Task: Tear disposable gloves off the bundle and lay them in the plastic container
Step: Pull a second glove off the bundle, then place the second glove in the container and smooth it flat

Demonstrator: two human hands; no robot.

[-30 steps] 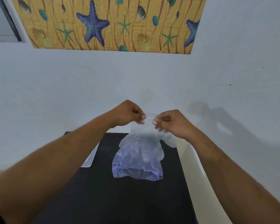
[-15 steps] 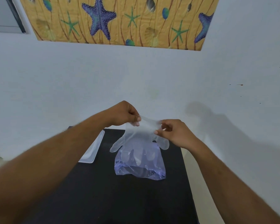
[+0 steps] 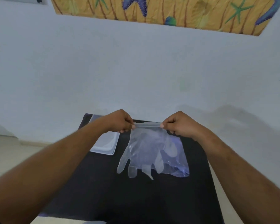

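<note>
Since the earlier frame the hands have drawn apart, and the cuff of the glove is now stretched taut between them rather than bunched; the view has also tilted down and to the right, so less of the wall hanging shows.

Left hand: grip closed, thumb and fingertips pinching the left end of the cuff. Right hand: grip closed in the same way on the right end. The two hands are level with each other and apart, joined only by the cuff.

The glove hangs from the cuff with its fingers pointing toward the camera, spread above the black bench. It is clear plastic — the bench shows through it. Whether its fingertips touch the bench cannot be told.

The bundle, in bluish plastic, lies on the bench under and to the right of the glove, partly covered by it. Whether the glove is fully free of the bundle cannot be told.

The container, clear and shallow, sits on the far left part of the bench, just left of the glove. The left forearm crosses over its far-left part and hides it. A pale wall stands behind the bench — the hanging is at its top.
</note>
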